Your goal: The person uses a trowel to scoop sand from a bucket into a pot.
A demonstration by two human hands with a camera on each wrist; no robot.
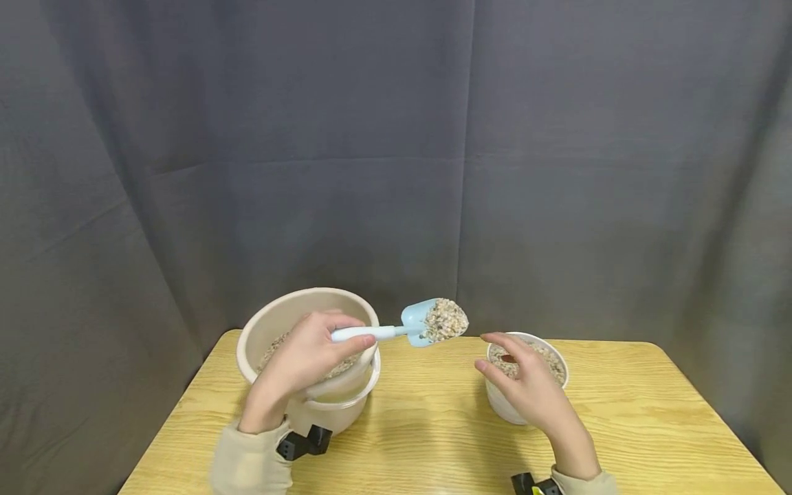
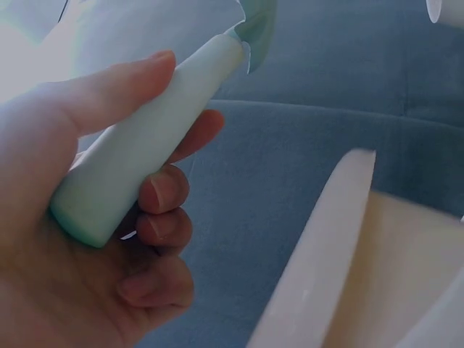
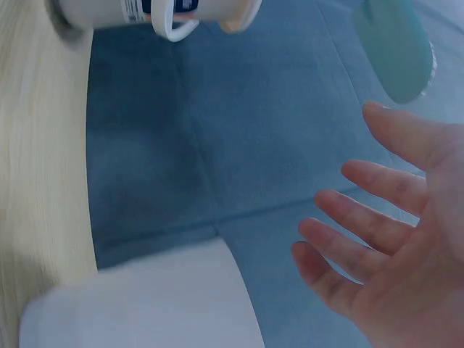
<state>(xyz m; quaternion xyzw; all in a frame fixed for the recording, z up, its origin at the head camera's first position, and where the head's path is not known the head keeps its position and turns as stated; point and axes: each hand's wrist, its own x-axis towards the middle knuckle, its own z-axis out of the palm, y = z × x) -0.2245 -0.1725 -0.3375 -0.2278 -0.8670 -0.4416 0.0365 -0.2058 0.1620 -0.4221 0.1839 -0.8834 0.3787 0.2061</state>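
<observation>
My left hand grips the pale handle of a small light-blue garden trowel, fingers and thumb wrapped round it in the left wrist view. Coarse beige-grey granules are heaped on its blade, held level above the table between two containers. Under the left hand stands a large cream bucket, with more granules inside, partly hidden by that hand. On the right, my other hand hovers at a smaller white tub of granules, holding nothing. Its fingers are spread and loosely bent in the right wrist view.
Both containers stand on a light wooden table. Behind it hangs a dark grey curtain, which also runs along the sides. A curved handle sticks out from the bucket in the right wrist view.
</observation>
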